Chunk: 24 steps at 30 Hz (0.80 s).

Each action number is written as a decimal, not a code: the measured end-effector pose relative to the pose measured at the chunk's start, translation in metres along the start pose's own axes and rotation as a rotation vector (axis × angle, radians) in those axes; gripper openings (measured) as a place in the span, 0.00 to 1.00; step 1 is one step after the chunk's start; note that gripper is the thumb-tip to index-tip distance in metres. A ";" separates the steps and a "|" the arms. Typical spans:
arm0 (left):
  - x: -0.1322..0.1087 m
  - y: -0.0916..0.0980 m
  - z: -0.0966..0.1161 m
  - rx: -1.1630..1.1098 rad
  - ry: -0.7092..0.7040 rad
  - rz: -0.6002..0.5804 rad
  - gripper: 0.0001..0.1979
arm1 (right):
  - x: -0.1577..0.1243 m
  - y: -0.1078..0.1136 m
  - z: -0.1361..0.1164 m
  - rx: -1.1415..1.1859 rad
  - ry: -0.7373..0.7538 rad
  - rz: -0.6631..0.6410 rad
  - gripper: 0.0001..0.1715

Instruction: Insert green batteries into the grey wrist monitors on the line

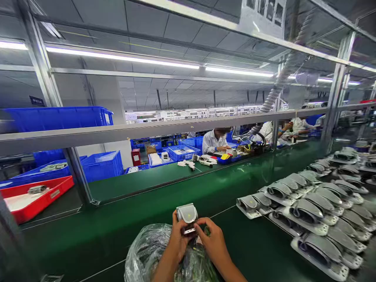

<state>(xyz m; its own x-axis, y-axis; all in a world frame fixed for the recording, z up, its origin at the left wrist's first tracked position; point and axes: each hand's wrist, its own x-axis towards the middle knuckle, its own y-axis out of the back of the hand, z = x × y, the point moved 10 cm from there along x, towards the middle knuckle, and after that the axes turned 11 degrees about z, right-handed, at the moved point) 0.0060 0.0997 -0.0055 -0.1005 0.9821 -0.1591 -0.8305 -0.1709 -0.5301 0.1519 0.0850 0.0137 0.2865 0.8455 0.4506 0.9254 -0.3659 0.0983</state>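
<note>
My left hand (178, 234) is closed round a grey rolled cuff (188, 214) with a rounded flap and a small yellowish mark. My right hand (212, 239) has its thumb and fingertips pinched at the cuff's lower edge, beside a white piece (189, 231) with dark slots. Below both wrists is a crumpled clear plastic bag (147, 250); what it holds is hard to make out, though some green shows through. Rows of similar grey cuffs (307, 209) lie to the right, partly stacked on one another.
A green conveyor belt (123, 213) crosses in front of me. To the left stand a red tray (63, 188) and blue bins (102, 166). A metal rail (164, 128) and posts frame the bench. Across the belt a person in white (212, 141) works among blue crates (183, 152).
</note>
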 end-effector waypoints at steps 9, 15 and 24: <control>0.005 -0.001 -0.009 -0.004 0.026 0.019 0.31 | 0.000 0.006 -0.010 0.031 -0.008 0.025 0.27; 0.001 -0.003 -0.008 -0.027 0.029 0.022 0.32 | 0.000 0.004 0.002 0.040 -0.096 0.012 0.30; 0.000 -0.002 -0.003 -0.035 0.010 0.049 0.33 | -0.001 0.002 -0.003 0.040 0.019 -0.006 0.32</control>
<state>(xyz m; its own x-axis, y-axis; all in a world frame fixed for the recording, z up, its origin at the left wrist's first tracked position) 0.0092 0.0996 -0.0073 -0.1350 0.9716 -0.1942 -0.8053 -0.2218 -0.5499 0.1527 0.0823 0.0162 0.2768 0.8397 0.4673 0.9363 -0.3450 0.0654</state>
